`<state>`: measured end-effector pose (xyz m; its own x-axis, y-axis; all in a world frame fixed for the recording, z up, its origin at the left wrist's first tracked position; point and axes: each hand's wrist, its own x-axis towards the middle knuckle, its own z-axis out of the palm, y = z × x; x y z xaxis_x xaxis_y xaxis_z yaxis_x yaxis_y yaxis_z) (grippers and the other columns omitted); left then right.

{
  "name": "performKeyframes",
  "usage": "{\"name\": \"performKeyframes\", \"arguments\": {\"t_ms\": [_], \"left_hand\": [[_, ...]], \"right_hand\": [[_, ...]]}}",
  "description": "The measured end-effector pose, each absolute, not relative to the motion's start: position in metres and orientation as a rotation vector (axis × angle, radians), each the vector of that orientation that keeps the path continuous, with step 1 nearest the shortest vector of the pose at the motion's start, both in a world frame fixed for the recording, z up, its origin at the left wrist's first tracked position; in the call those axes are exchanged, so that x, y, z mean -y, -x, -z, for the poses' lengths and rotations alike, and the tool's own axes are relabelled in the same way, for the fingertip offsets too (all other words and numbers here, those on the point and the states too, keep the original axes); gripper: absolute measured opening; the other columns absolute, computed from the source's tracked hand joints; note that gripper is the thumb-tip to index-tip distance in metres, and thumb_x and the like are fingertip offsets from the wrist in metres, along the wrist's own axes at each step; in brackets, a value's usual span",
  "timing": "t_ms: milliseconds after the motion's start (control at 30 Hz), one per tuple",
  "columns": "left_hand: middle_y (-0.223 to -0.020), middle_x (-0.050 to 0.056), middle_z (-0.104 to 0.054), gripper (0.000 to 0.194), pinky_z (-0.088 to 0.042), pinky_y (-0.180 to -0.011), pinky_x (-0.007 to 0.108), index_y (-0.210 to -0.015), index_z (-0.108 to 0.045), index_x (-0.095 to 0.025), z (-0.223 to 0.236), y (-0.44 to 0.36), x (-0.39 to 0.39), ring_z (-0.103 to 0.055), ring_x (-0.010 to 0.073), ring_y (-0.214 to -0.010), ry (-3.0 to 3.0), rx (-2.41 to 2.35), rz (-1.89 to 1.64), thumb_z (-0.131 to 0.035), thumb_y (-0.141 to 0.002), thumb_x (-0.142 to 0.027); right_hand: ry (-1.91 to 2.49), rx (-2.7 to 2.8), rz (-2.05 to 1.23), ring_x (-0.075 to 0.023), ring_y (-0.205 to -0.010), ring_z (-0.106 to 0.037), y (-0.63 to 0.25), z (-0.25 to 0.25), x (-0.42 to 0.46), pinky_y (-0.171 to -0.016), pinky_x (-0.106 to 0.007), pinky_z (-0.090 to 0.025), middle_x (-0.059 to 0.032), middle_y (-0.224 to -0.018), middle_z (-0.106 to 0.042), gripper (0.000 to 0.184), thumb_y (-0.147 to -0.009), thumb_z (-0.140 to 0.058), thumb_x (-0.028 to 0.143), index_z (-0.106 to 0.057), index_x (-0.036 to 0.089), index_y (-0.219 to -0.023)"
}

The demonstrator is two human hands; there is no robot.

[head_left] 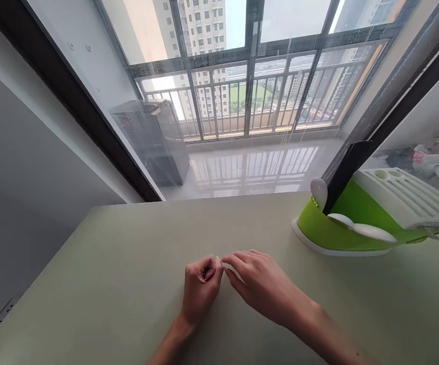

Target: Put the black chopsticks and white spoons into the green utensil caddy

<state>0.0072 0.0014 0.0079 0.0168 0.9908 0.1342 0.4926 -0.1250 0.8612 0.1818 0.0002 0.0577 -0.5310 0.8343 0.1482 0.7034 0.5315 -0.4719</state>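
Observation:
My left hand (pixel 201 286) is curled into a fist above the pale tabletop (pixel 139 263), its thumb pointing toward the other hand. Whatever its fingers may enclose is hidden. My right hand (pixel 259 284) comes in from the right, palm down, with bent fingers drawn together. Its index finger and thumb tips meet the left hand at the thumb tip. A small pale spot shows at this meeting point; I cannot make out whether it is a nail or a tiny object.
A green and white dish rack (pixel 318 228) stands at the right, with white spoon-shaped pieces (pixel 373 232) and a black upright panel (pixel 346 172) on it. Behind the table are a glass pane, a grey cabinet (pixel 154 142) and a balcony railing (pixel 265 101). A wall socket (pixel 8 308) is at left.

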Motion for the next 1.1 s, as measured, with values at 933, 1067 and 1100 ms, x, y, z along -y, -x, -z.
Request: {"name": "performKeyframes", "arguments": {"t_ms": [933, 1067, 1100], "left_hand": [[-0.063, -0.006, -0.019, 0.048, -0.023, -0.054, 0.028, -0.064, -0.02, -0.024, -0.012, -0.007, -0.004, -0.021, 0.011, -0.059, -1.63, -1.506, -1.003, -0.054, -0.093, -0.041], [-0.063, -0.006, -0.019, 0.048, -0.023, -0.054, 0.027, -0.064, -0.02, -0.024, -0.012, -0.007, -0.005, -0.021, 0.0109, -0.06, -1.656, -1.522, -0.998, -0.054, -0.093, -0.041], [-0.063, -0.006, -0.019, 0.048, -0.023, -0.054, 0.027, -0.063, -0.02, -0.023, -0.012, -0.007, -0.005, -0.02, 0.0109, -0.06, -1.662, -1.523, -0.996, -0.054, -0.093, -0.042]], "right_hand": [[1.02, 2.597, -0.163, -0.0197, -0.076, -0.067, -0.196, -0.128, 0.04, -0.069, -0.033, -0.043, -0.0024, -0.083, -0.069, 0.011, -0.096, -0.056, 0.01, -0.06, 0.02, -0.097], [1.017, 2.581, -0.147, -0.0197, -0.077, -0.068, -0.199, -0.128, 0.04, -0.07, -0.032, -0.044, -0.0029, -0.084, -0.07, 0.011, -0.096, -0.057, 0.01, -0.061, 0.02, -0.099], [1.02, 2.572, -0.144, -0.0197, -0.077, -0.069, -0.2, -0.128, 0.039, -0.07, -0.032, -0.045, -0.0029, -0.084, -0.071, 0.01, -0.097, -0.057, 0.011, -0.061, 0.02, -0.099]]}}
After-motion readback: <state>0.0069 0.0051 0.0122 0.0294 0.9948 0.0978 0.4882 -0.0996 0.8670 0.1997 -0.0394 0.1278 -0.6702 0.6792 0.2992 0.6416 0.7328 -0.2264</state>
